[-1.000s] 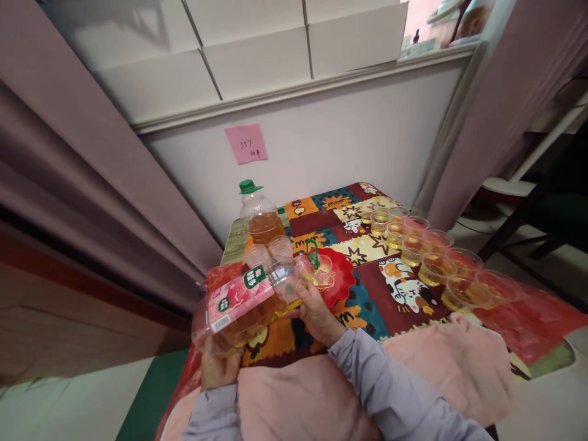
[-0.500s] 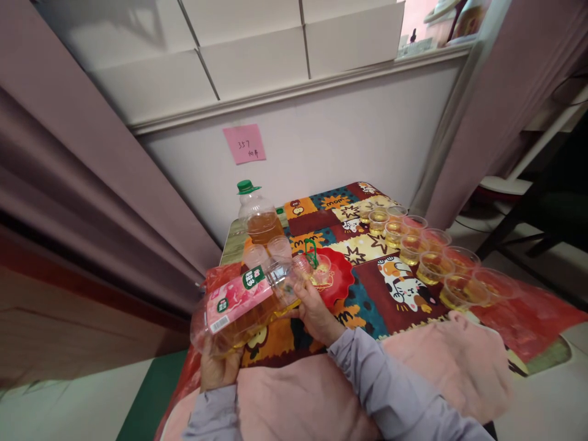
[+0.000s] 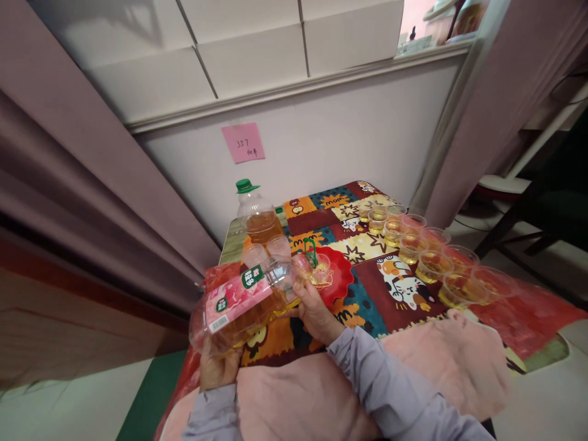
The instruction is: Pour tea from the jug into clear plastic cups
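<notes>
A large clear bottle (image 3: 239, 303) of amber drink with a pink label lies tilted across both hands, its neck pointing right. My left hand (image 3: 219, 367) grips it from below near its base. Around the neck end my right hand (image 3: 316, 309) is closed. The bottle's mouth is over a clear plastic cup (image 3: 320, 269) on a scalloped red plate (image 3: 342, 282); liquid shows in that cup. A green strap or ring (image 3: 311, 252) stands by the bottle's mouth. Behind the held bottle are clear cups (image 3: 278, 246), partly hidden by it.
A second bottle (image 3: 261, 223) with a green cap stands upright at the back left. Two rows of clear cups (image 3: 434, 264) with yellowish liquid line the right side of the patterned table mat (image 3: 367, 294). Red plastic sheeting (image 3: 533, 312) hangs at the table's edges.
Both hands keep the bottle tilted in nearly the same place. Only a slight shift of the camera view shows.
</notes>
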Demonstrator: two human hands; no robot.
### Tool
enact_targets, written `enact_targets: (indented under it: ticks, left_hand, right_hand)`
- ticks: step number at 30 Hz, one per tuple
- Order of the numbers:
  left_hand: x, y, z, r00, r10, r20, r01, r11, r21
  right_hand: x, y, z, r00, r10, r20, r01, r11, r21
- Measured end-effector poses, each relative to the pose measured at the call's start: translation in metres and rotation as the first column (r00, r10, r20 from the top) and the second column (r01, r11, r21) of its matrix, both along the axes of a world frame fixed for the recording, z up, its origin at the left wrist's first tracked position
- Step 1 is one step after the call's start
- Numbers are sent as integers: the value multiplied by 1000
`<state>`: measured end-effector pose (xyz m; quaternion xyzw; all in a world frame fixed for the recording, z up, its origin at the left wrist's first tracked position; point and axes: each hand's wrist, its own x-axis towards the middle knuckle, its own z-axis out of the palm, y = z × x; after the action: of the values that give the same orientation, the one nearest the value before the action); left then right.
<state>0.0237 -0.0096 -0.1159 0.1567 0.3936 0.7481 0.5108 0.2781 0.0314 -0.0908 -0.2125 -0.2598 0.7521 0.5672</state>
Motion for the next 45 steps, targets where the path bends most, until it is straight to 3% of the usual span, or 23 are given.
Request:
enact_targets:
  ticks: [19,24,33,45]
  left_hand:
    - [-3,0,-2,1000,-18,-19,18,1000,0]
    - [-6,2,-7,999,12,44,-11,999,-31]
    - [-2,-1,-2,999,-9,-52,8,1000,-12]
    - [-12,3,-12,997,-54,62,51,997,50]
  right_hand:
    - [0,0,-1,1000,14,7,-14,1000,6]
    - [1,-1,2,1000,7,11,-7,1000,10]
    - [1,-1,2,1000,4,10,-4,1000,-1]
    - [1,-2,5,1000,1,9,-1,1000,-3]
